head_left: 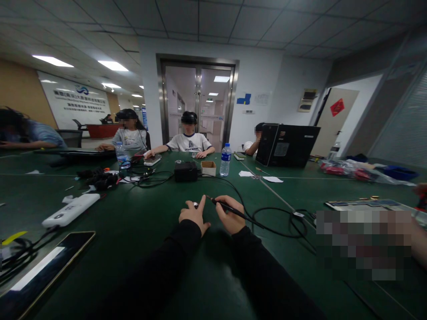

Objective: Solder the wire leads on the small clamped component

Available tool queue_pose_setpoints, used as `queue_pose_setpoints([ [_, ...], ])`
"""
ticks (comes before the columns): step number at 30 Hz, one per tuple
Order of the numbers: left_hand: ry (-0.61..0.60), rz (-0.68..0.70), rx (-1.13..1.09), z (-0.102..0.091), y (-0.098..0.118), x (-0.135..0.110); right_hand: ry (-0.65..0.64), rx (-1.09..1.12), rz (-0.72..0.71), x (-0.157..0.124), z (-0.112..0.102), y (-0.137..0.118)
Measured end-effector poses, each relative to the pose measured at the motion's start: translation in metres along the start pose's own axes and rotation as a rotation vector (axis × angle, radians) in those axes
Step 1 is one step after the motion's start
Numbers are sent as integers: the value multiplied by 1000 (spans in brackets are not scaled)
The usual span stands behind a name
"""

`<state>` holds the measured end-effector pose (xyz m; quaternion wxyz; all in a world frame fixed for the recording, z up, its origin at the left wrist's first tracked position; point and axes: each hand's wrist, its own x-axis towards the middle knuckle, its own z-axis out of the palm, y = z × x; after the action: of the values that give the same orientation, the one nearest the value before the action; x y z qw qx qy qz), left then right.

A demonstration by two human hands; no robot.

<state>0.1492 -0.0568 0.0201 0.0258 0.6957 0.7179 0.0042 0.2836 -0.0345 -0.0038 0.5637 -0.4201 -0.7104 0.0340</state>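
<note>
Tool [232, 209] pinched in the right hand [232, 218]; its long axis slants from near right to far left, tip just beside the left index fingertip; left hand [194, 216], thumb and index finger spread, lies left of it at the surface [143, 213]; its hold on the silver piece [195, 205], and any tip contact, cannot be told.

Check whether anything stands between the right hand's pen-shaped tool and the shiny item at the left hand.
From this view, the left index finger stands between the tip of the pen-shaped tool and the small shiny item; depth is unclear.
</note>
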Motion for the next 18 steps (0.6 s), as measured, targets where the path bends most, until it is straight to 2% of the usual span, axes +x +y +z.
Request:
queue_pose_setpoints([
  [10, 14, -2, 52, 9, 3, -5, 23, -1, 19, 3, -3, -1],
  [18, 73, 93, 93, 19, -15, -2, 24, -3, 10, 3, -4, 0],
])
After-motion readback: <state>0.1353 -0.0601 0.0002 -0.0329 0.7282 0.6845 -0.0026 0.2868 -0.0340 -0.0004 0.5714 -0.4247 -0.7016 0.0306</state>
